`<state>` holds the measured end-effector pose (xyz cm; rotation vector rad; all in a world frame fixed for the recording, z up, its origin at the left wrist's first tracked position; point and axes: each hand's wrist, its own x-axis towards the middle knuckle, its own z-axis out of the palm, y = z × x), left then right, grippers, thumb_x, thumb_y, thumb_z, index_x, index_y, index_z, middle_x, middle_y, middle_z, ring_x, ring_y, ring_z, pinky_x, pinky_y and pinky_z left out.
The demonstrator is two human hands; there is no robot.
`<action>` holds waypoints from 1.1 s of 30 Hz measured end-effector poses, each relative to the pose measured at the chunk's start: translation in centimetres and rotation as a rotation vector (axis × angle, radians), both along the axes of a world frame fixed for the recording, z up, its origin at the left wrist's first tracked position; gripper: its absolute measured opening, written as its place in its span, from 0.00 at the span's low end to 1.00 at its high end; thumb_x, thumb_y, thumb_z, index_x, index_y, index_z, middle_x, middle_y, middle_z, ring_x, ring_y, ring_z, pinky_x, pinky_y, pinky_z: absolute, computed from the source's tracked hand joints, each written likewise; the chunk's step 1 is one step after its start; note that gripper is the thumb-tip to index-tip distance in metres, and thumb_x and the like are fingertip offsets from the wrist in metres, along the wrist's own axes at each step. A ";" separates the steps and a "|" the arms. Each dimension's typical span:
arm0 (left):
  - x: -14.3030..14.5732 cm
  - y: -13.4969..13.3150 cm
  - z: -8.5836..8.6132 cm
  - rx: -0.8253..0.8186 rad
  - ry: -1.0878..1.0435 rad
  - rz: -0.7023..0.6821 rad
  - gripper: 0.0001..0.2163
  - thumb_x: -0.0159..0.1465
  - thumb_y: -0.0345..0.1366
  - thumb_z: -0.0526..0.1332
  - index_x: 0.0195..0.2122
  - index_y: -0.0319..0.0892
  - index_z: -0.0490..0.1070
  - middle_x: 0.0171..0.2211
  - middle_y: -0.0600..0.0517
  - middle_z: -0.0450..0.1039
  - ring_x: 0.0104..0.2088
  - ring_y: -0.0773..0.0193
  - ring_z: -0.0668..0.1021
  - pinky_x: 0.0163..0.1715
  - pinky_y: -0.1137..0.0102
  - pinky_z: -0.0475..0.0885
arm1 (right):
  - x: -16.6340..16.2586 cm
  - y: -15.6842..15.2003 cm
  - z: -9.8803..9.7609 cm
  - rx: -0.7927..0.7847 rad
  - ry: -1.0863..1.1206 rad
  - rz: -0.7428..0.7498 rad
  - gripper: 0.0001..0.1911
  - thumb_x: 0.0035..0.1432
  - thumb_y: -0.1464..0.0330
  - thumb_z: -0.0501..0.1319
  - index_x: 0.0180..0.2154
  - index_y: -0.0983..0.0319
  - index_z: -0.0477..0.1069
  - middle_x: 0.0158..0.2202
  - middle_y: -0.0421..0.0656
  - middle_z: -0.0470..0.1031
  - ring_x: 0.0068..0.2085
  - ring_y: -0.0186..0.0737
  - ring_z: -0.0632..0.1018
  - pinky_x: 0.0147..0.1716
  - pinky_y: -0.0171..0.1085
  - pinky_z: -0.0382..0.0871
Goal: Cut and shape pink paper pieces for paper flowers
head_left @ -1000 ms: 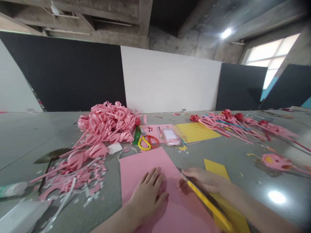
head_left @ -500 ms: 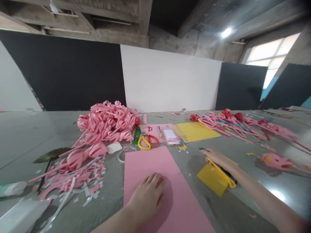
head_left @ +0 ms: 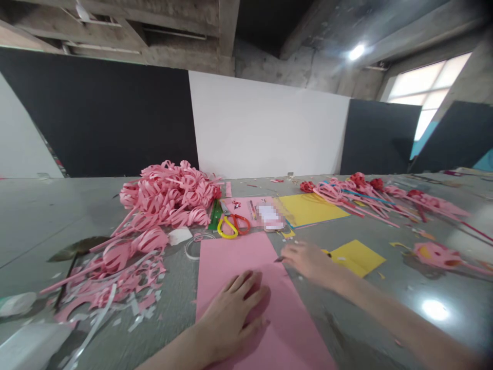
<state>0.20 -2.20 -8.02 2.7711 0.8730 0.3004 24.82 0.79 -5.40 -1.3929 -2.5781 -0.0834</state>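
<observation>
A large pink paper sheet (head_left: 246, 257) lies on the grey table in front of me. My left hand (head_left: 231, 313) rests flat on its near part, fingers stretched out and open. My right hand (head_left: 308, 261) sits at the sheet's right edge, its fingers closed round a thin cutter knife (head_left: 279, 259). The knife's dark tip pokes out toward the pink sheet, and a bit of yellow handle shows behind the hand. A small yellow paper piece (head_left: 358, 257) lies just right of that hand.
A heap of pink looped paper strips (head_left: 169, 195) and pink scraps (head_left: 115, 280) fill the left. Yellow-and-red scissors (head_left: 231, 224), a tape ring (head_left: 194, 245) and a larger yellow sheet (head_left: 311, 208) lie beyond the pink sheet. Pink paper flowers on sticks (head_left: 365, 198) spread at the right.
My right hand swung out right to the yellow piece, then came back left to the pink sheet's edge with the knife. The yellow piece now lies farther right. My left hand stayed put.
</observation>
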 end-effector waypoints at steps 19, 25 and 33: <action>0.2 -0.2 -0.1 -0.024 0.049 0.019 0.24 0.61 0.49 0.45 0.57 0.50 0.49 0.60 0.50 0.46 0.58 0.54 0.50 0.55 0.55 0.49 | -2.1 -1.0 -2.1 0.112 -0.209 0.094 0.11 0.59 0.66 0.48 0.31 0.61 0.66 0.33 0.42 0.65 0.30 0.35 0.67 0.31 0.35 0.55; 0.2 -0.1 -0.1 -0.006 0.068 0.020 0.24 0.61 0.49 0.44 0.58 0.50 0.48 0.60 0.50 0.45 0.58 0.54 0.50 0.54 0.54 0.49 | -2.1 -0.9 -2.3 0.146 -0.233 0.128 0.09 0.59 0.67 0.49 0.31 0.61 0.66 0.32 0.41 0.66 0.30 0.35 0.67 0.30 0.36 0.55; 0.2 -0.1 0.1 -0.001 0.078 0.019 0.24 0.61 0.49 0.44 0.57 0.50 0.48 0.60 0.50 0.45 0.58 0.54 0.50 0.54 0.54 0.50 | -2.1 -0.3 -2.2 0.166 -0.316 0.230 0.10 0.60 0.69 0.47 0.31 0.62 0.65 0.31 0.42 0.67 0.33 0.37 0.68 0.30 0.37 0.54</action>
